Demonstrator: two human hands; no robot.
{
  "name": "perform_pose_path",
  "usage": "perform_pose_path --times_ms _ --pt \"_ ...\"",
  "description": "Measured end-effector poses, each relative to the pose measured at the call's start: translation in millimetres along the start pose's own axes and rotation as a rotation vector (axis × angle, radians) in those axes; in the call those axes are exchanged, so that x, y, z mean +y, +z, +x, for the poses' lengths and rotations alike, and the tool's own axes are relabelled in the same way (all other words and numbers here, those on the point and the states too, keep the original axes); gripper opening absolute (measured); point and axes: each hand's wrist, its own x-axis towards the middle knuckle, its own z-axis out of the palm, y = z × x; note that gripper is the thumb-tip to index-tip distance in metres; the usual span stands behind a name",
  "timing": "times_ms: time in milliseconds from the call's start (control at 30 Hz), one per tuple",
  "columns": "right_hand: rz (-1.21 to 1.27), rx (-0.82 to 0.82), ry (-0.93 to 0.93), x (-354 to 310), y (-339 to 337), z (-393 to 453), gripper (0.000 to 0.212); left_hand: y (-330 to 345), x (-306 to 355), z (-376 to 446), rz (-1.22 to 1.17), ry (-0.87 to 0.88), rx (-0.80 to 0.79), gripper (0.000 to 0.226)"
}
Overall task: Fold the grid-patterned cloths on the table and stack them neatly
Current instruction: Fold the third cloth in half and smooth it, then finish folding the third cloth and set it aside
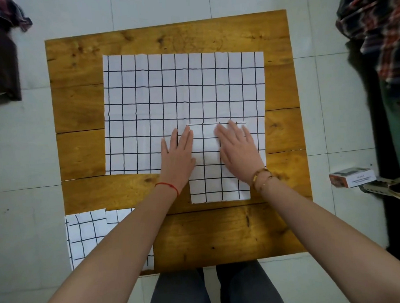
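**Pressing a folded cloth flat on top of the open one**

The folded cloth (219, 173) is lying under both hands as a small layered rectangle, its far half overlapping the near right part of the big open cloth (160, 102) and its near half resting on bare wood. It is looking thin, light and limp: it is holding faint crease lines and lying quite flat, so it will likely slide easily over the cloth beneath and spring open a little if let go carelessly. Taking it by its near edge or near corners, with all layers pinched together, is probably the safest way to lift it without undoing the fold.

The left hand (177, 155) is lying flat with fingers straight and spread, mostly on the open cloth, its inner fingers touching the folded cloth's left edge. The right hand (236, 147) is pressing flat on the folded cloth's far right part, fingers straight and slightly fanned. Neither hand is pinching anything.

Beyond the fingertips the open cloth is stretching away and to the left, still unfolded. Under the left forearm, at the near left corner of the desk (221, 233), another grid cloth (88, 234) is lying, seemingly folded and probably the place for the stack. Well to the right of the right wrist, a small box (352, 177) is sitting on the floor.
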Motion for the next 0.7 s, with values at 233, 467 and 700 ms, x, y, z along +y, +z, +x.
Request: perform_pose_path --times_ms 233,467,700 --pt "0.028 -0.118 0.046 -24 13 3 0.052 22 5 -50 -0.013 0.038 0.051 0.061" --pt "0.038 -0.167 0.066 -27 13 1 0.056 52 5 -122 -0.054 0.094 -0.007 0.059" --pt "0.119 -0.103 0.065 -25 18 -1 0.056 69 8 -158 -0.095 0.147 0.047 0.053"
